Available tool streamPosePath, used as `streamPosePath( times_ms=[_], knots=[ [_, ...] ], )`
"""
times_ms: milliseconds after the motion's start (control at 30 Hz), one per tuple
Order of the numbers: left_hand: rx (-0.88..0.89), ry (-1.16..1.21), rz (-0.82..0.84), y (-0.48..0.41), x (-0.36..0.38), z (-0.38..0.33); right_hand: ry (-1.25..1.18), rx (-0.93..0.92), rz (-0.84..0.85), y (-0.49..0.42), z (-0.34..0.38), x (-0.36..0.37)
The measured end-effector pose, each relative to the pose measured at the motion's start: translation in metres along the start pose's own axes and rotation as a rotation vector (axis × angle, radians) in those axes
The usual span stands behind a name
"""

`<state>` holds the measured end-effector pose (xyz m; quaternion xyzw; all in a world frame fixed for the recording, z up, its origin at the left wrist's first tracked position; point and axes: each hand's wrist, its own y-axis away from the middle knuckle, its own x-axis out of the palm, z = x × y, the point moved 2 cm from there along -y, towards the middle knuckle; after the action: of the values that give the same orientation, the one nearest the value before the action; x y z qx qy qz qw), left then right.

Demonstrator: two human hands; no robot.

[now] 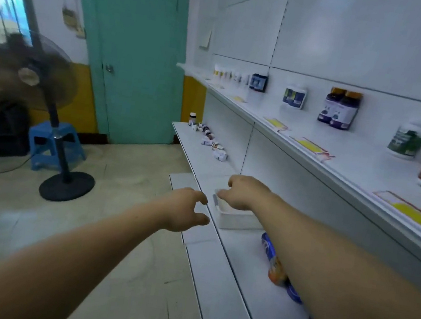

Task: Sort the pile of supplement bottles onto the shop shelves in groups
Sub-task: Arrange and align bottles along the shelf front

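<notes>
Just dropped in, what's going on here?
A person reaches for a white rectangular box on the lower white shelf: right hand at its rim, grip unclear; left hand open beside it. Purple bottles with orange caps stand paired on the upper shelf; small bottles lie at the lower shelf's far end.

bottles (338, 109) on upper shelf (322, 148), tray (236, 218) below

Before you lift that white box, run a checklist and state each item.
1. Left hand free: ok, fingers spread, holding nothing.
2. Right hand gripping the box: cannot tell, fingers sit over its rim.
3. Box contents: cannot tell, blurred.
4. Room on the upper shelf: ok, bare stretches show.
5. Bottles under the right forearm out of the way: cannot tell, partly hidden.
</notes>
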<state>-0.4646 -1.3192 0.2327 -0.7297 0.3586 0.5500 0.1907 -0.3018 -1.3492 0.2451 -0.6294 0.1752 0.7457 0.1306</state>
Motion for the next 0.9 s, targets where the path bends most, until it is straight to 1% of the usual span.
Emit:
streamPosePath(
  times_ms=[200, 400, 533, 667, 767, 900],
  knots=[
    [-0.049, -0.035, -0.005, -0.131, -0.036, 0.046, 0.024, 0.026, 0.032, -0.154, -0.005, -0.011],
    [-0.083, -0.028, 0.004, -0.240, -0.070, 0.113, 0.024, -0.002, 0.020, -0.285, 0.026, -0.018],
    [-0.047, -0.025, 0.006, -0.314, -0.086, 0.168, 0.032, 0.002, -0.004, -0.377, 0.054, -0.014],
    [-0.008, 0.033, -0.005, -0.390, -0.112, 0.233, 0.014, 0.040, -0.057, -0.472, 0.087, -0.016],
    [0.007, 0.087, 0.033, -0.443, -0.139, 0.280, -0.011, 0.044, -0.038, -0.543, 0.111, -0.022],
    [0.026, 0.099, 0.095, -0.510, -0.170, 0.336, -0.061, 0.086, -0.010, -0.625, 0.127, -0.018]
  ],
)
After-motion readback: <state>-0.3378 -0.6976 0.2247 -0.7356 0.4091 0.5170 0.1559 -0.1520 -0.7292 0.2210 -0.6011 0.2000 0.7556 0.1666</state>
